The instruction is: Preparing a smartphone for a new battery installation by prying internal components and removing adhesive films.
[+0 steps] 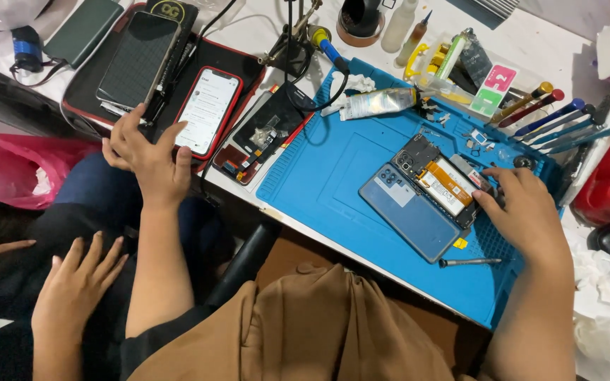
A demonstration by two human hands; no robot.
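An opened phone [439,180] with its orange battery label and circuit board exposed lies on a blue work mat [333,169]. Its blue back cover [407,212] lies beside it, partly under it. My right hand [527,212] grips the phone's near-right end between thumb and fingers. My left hand [146,152] reaches to a red-cased phone [207,109] with a lit white screen. Its fingers are spread and the thumb sits at the phone's lower edge. A small metal tool [471,262] lies on the mat below my right hand.
Another person's hand [75,282] rests on a lap at lower left. A large dark phone [138,58], a dismantled black phone [266,130], a glue tube [379,102] and a row of screwdrivers [566,123] lie around the mat. A pink bag [8,166] hangs left.
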